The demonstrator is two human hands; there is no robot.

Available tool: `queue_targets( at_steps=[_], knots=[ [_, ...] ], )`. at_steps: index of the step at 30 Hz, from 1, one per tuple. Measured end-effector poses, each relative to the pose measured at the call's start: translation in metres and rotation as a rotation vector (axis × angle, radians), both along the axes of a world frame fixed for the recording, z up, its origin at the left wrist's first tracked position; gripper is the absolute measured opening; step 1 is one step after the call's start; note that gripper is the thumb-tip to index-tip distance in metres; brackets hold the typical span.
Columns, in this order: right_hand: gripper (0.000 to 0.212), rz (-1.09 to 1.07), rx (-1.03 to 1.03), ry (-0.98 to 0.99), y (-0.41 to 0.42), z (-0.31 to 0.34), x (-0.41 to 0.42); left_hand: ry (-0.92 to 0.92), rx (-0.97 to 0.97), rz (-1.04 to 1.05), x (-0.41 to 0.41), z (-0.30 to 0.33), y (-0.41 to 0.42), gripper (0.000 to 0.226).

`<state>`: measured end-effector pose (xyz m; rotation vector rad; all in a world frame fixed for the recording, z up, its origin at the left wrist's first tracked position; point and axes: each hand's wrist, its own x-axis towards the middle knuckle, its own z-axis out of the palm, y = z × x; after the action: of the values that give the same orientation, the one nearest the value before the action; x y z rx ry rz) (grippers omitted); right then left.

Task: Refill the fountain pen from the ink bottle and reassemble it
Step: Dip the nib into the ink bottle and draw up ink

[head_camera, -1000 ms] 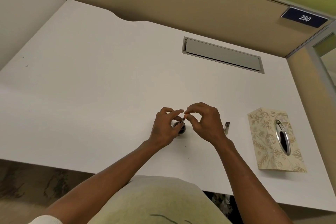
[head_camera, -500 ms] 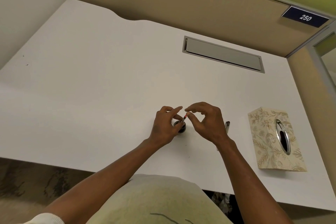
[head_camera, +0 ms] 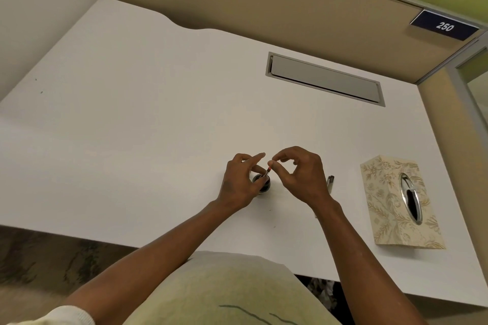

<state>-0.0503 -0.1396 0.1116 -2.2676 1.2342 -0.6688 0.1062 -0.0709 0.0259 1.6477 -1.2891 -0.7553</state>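
A small dark ink bottle (head_camera: 264,185) stands on the white desk (head_camera: 158,140). A thin pen part with a red end (head_camera: 268,171) sticks up out of its mouth, tilted slightly right. My left hand (head_camera: 239,185) wraps the bottle from the left, index finger stretched out above it. My right hand (head_camera: 301,177) comes in from the right, thumb and forefinger tips pinched at the red end. Another pen piece, dark with a metal clip (head_camera: 330,182), lies on the desk just right of my right hand, partly hidden by it.
A floral tissue box (head_camera: 390,192) sits at the right of the desk. A grey cable hatch (head_camera: 324,79) is set into the desk further back. Beige partition walls close the back and right side. The desk's near edge runs just in front of my body.
Both hands stay over the bottle. My right fingers have shifted slightly around the red end, and the left index finger has straightened a little.
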Motion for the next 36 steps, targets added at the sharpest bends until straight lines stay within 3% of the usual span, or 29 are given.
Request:
queue_targets(
  at_steps=[9, 22, 31, 36],
  knots=[
    [0.006, 0.029, 0.022, -0.029, -0.0001, 0.0025, -0.0017, -0.001, -0.012, 0.001, -0.0001, 0.0012, -0.0005, 0.059],
    [0.016, -0.018, 0.019, 0.002, 0.0011, -0.0012, 0.0018, 0.009, -0.020, 0.008, -0.0002, 0.0030, -0.0002, 0.059],
    [0.003, 0.016, 0.026, -0.040, 0.0022, -0.0011, -0.0005, 0.011, -0.025, 0.021, -0.0001, 0.0037, 0.0001, 0.058],
    [0.009, -0.023, 0.046, -0.029, 0.0021, -0.0021, 0.0008, 0.005, -0.019, 0.022, -0.0005, 0.0043, 0.0007, 0.058]
  ],
)
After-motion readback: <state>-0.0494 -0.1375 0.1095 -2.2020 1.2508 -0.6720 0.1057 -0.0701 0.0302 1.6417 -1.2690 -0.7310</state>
